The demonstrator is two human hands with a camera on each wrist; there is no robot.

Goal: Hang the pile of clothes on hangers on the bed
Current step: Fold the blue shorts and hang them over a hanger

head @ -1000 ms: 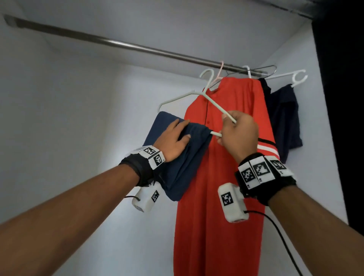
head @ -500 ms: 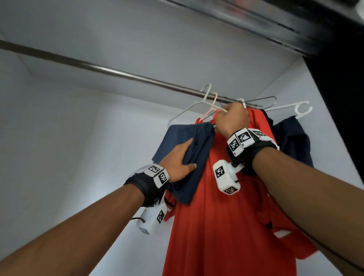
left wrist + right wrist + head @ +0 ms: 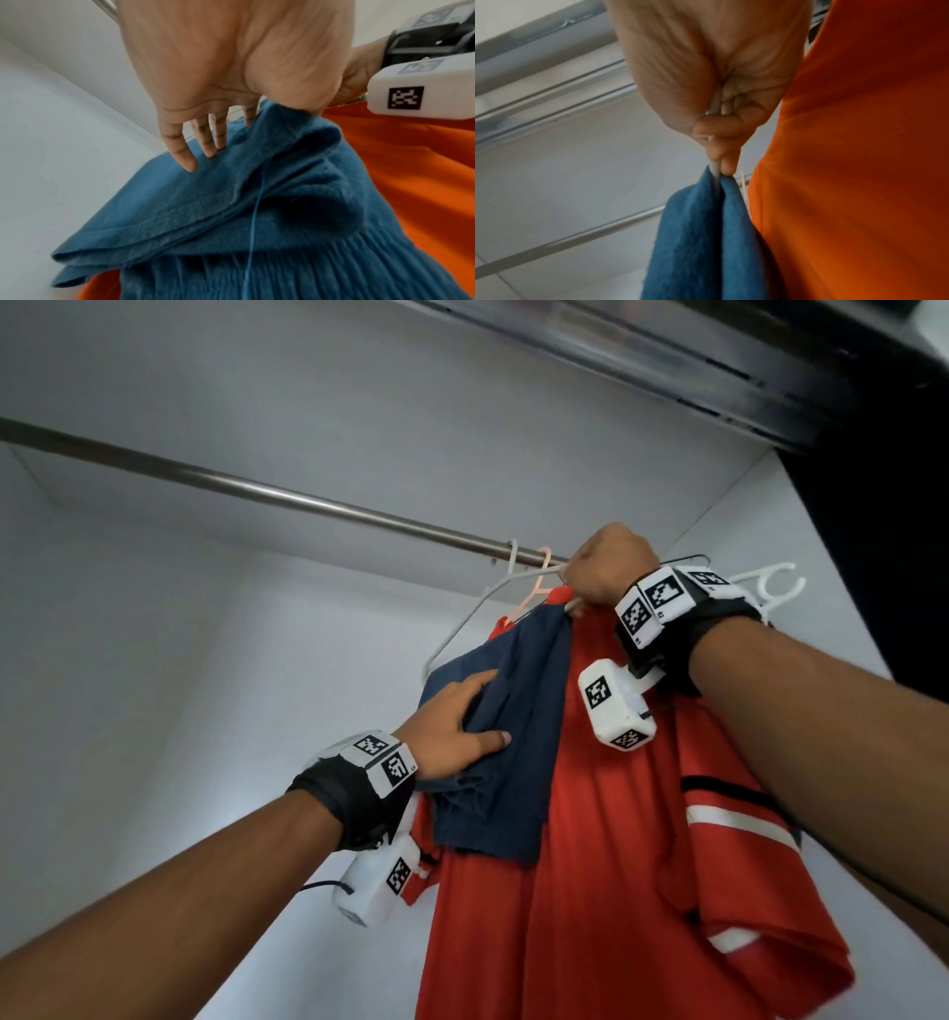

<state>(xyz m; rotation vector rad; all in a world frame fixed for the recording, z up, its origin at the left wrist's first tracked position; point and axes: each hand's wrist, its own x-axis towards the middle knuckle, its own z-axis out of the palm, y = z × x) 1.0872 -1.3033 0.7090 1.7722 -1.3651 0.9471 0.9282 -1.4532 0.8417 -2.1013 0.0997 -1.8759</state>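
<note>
A folded navy garment point(image 3: 506, 742) point(image 3: 257, 203) point(image 3: 700, 233) hangs over the bar of a white hanger point(image 3: 464, 621) point(image 3: 714, 172), whose hook point(image 3: 513, 554) sits on the metal closet rail point(image 3: 257, 487). My right hand point(image 3: 606, 567) point(image 3: 721, 125) grips the hanger's right end just below the rail. My left hand point(image 3: 452, 729) point(image 3: 205, 125) lies flat on the navy cloth with straight fingers, thumb stretched across it. Behind hangs a red shirt point(image 3: 642, 865) point(image 3: 411, 162) point(image 3: 859, 162).
A pink hanger point(image 3: 536, 585) carries the red shirt. Further right on the rail are a wire hanger point(image 3: 693, 557) and another white hanger point(image 3: 775, 588). White closet walls surround the rail; a dark door frame point(image 3: 873, 505) stands at the right. The rail's left stretch is bare.
Both hands have lifted the hanger with the navy garment up, and its hook has gone onto the rail. The head view has tilted upward.
</note>
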